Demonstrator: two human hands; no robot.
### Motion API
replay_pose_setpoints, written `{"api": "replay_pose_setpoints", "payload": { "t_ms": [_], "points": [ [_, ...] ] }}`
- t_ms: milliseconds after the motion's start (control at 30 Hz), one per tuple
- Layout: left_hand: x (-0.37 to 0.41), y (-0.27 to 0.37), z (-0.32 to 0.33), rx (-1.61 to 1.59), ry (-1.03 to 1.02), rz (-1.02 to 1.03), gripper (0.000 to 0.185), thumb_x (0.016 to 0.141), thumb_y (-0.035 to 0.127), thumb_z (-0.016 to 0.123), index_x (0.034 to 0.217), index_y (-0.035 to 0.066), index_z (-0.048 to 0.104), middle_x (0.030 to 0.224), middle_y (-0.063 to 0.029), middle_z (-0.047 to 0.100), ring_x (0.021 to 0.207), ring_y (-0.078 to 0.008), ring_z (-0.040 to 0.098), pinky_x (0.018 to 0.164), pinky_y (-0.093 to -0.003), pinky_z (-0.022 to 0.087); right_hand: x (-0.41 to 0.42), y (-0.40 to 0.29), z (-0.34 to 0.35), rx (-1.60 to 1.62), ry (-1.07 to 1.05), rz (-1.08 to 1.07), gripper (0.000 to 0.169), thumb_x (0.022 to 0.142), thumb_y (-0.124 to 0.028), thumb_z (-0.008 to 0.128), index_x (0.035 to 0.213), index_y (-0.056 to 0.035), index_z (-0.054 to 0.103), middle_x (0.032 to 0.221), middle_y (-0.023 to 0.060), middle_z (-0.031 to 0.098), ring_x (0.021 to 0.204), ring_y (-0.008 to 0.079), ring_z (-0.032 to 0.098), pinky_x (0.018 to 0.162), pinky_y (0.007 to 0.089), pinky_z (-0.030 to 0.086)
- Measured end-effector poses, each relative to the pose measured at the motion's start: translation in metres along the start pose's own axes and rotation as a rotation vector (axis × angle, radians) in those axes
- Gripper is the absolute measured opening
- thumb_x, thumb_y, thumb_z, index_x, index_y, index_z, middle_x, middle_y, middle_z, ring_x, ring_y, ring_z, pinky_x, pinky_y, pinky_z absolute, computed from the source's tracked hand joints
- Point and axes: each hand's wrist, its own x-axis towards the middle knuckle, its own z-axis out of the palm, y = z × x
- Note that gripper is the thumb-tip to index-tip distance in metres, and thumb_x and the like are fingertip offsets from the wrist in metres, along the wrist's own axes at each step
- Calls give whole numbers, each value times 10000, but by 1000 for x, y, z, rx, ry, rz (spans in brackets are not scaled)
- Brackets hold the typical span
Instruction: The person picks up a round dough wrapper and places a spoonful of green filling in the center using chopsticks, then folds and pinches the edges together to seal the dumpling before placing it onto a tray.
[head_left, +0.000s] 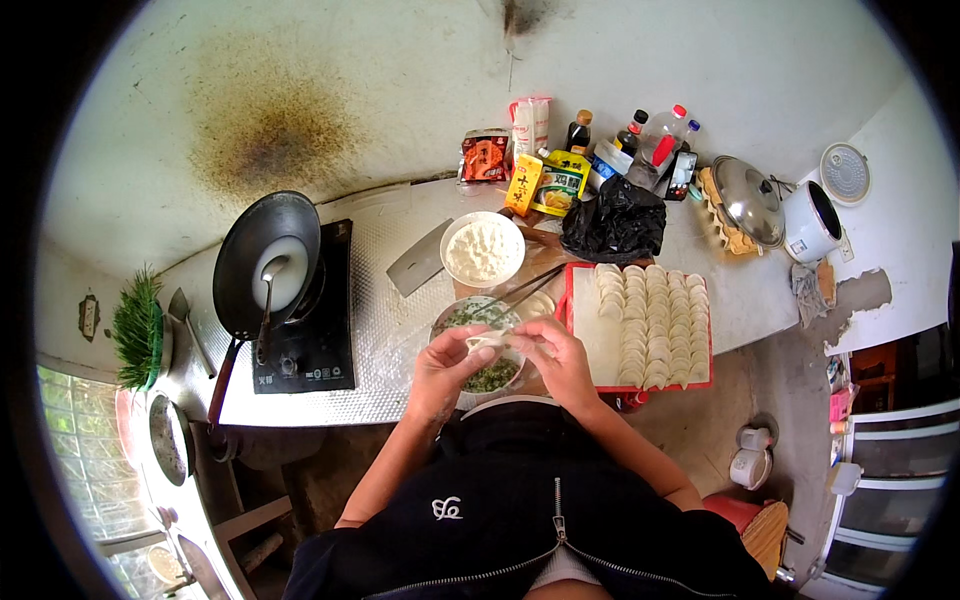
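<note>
A small dough dumpling (486, 342) is held between my left hand (444, 369) and my right hand (556, 358), its edges pinched by the fingers of both. Directly beneath sits a bowl of chopped green filling (491, 376), partly hidden by my hands. A pair of chopsticks (534, 291) rests across that bowl and slants up to the right. Dough wrappers (537, 306) show in part beside the bowl's right side. Right of my hands, a red-edged tray (592, 352) carries overlapping rows of folded dumplings (654, 327).
Behind the filling stand a bowl of flour (482, 249) and a cleaver blade (420, 259). At left, a wok (247, 247) with whitish liquid and a ladle (271, 289) tilts over an induction cooker (322, 352). Seasoning packets (561, 182), bottles (577, 133) and a black plastic bag (616, 219) line the back.
</note>
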Motion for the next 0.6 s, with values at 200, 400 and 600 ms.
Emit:
{"api": "replay_pose_setpoints", "payload": {
  "t_ms": [200,400,600],
  "points": [
    [1,-2,0,36,-15,-11,272,895,-21,649,1163,1,607,1107,-103,671,1014,-185,654,930,-329,546,4,-13,0,-376,105,-287,133,870,-105,696,936,-3,640,919,112,635,881,277,612,762,348,477],
    [0,1,2,15,17,-26,291,880,-6,683,1164,-6,623,1078,-84,686,973,-146,651,888,-296,535,4,-19,-2,-394,80,-267,125,861,-71,687,964,-1,667,952,119,640,925,270,612,834,359,476],
    [3,-3,-1,50,6,-17,284,887,-6,672,1165,-3,616,1084,-90,684,980,-151,653,889,-297,541,5,-21,2,-381,87,-276,144,852,-65,698,991,-24,700,948,107,649,906,261,620,802,346,485]
  ]
}}
